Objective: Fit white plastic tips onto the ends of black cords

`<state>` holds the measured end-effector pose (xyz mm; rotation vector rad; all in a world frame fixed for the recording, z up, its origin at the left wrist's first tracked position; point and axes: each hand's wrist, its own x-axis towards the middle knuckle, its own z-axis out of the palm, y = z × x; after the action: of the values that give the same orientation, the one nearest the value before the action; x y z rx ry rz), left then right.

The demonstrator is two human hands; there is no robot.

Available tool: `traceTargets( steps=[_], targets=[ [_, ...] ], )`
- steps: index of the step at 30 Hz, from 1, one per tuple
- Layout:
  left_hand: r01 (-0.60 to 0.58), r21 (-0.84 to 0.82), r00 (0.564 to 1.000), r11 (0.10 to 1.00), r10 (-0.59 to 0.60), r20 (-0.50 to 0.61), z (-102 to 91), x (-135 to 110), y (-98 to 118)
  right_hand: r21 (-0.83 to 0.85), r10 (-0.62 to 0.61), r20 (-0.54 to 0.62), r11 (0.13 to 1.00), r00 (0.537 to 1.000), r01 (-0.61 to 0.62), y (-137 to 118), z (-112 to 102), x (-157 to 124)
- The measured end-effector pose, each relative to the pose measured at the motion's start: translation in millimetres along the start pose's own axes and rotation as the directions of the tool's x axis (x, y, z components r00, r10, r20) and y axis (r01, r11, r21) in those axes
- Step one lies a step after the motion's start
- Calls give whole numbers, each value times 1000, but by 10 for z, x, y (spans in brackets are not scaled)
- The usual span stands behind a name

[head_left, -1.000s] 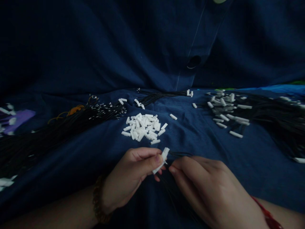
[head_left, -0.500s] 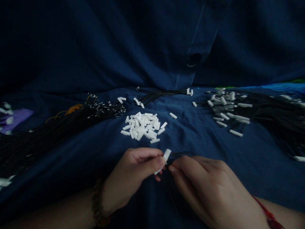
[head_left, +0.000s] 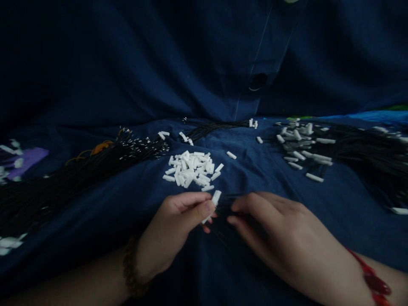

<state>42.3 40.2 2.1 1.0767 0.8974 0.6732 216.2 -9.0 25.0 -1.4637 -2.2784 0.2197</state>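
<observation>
My left hand (head_left: 174,231) pinches a small white plastic connector housing (head_left: 214,202) between thumb and fingers. My right hand (head_left: 287,242) sits just right of it, its thumb and forefinger closed on thin black wires (head_left: 228,202) that run toward the housing. A pile of loose white housings (head_left: 191,168) lies on the dark blue cloth (head_left: 255,178) just beyond my hands.
A bundle of black wires with metal terminals (head_left: 95,168) stretches to the left. Finished wires with white housings (head_left: 306,146) are heaped at the right. A smaller wire bunch (head_left: 219,125) lies at the back. White pieces (head_left: 8,242) sit at the left edge.
Both hands have shifted slightly up and away from me. The right fingers have drawn a little apart from the housing in the left hand.
</observation>
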Motion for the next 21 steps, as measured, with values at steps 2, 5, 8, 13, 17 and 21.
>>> traceTargets(
  steps=[2,5,8,13,17,21],
  targets=[
    [-12,-56,1000,998,11,-28,-39,26,34,6,-60,-61,998,996,61,45,-79,-10],
    [-7,-122,999,993,2,-37,-93,69,65,-48,-131,-124,991,984,126,60,-154,-43],
    [4,-168,1000,986,-9,-29,-124,99,66,-155,-138,-145,981,980,115,22,-130,-99],
    [-12,-188,1000,982,9,-16,-130,102,57,-238,-108,-80,967,991,87,-63,16,-226],
    [-63,-206,998,976,61,-14,-130,90,64,-226,-81,11,971,997,81,-102,76,-298],
    [-99,-181,995,979,95,-29,-123,91,74,-163,-93,124,980,988,113,-115,82,-325]
  ],
)
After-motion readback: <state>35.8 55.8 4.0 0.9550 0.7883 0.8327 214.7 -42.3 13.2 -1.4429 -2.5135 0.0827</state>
